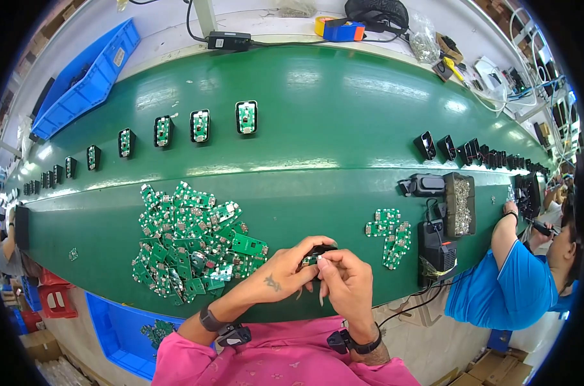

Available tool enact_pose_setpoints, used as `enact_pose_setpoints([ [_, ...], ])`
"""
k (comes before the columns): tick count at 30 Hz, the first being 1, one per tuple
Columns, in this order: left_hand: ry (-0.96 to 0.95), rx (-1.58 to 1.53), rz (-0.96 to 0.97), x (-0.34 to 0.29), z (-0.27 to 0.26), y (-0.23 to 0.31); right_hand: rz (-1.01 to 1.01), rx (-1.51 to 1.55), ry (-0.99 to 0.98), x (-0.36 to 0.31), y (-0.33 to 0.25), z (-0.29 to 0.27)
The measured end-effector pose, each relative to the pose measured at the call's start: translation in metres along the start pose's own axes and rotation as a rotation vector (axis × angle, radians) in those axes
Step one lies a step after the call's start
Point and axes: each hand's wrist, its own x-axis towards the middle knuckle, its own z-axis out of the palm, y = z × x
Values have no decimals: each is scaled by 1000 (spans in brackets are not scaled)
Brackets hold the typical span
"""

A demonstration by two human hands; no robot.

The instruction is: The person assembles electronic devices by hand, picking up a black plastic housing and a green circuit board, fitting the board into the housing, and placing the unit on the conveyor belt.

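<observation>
My left hand (280,275) is closed around a small black plastic case (322,248), held low over the near edge of the green table. A strip of green circuit board (309,261) shows at the case, between my fingers. My right hand (348,283) meets it from the other side, thumb and forefinger pinched together at the board's edge; what lies between those fingertips is too small to make out. Left of my hands spreads a big heap of green circuit boards (189,241). A smaller group of boards (390,235) lies to the right.
Black cases with boards in them (200,126) stand in a row at the far left; more black cases (426,147) line the far right. A tray of small metal parts (460,204) sits beside an electric device (437,248). A co-worker in blue (508,270) works at right. Blue bins (89,80) stand left.
</observation>
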Motion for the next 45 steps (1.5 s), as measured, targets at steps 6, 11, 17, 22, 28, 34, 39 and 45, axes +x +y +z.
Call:
enact_pose_setpoints([
  [6, 151, 77, 96, -1, 1, 4, -216, -369, 128, 0, 3, -4],
  [11, 215, 218, 267, 0, 1, -3, -308, -537, -24, 6, -4, -12],
  [17, 210, 327, 276, -1, 1, 0, -362, -604, -82, 11, -11, -15],
  [22, 199, 405, 220, -3, -1, 4, -356, -632, -104, 14, -14, -15],
  [28, 247, 523, 326, -2, 2, -1, -353, -730, -174, 17, -12, -18],
  [34, 259, 602, 303, -2, 6, -4, -356, -792, -200, 17, -14, -19],
  [39, 364, 730, 242, -6, 12, -13, -376, -826, -153, 21, -8, -7],
  [45, 520, 602, 479, 4, 9, -13, -460, -737, -31, 20, -6, -2],
])
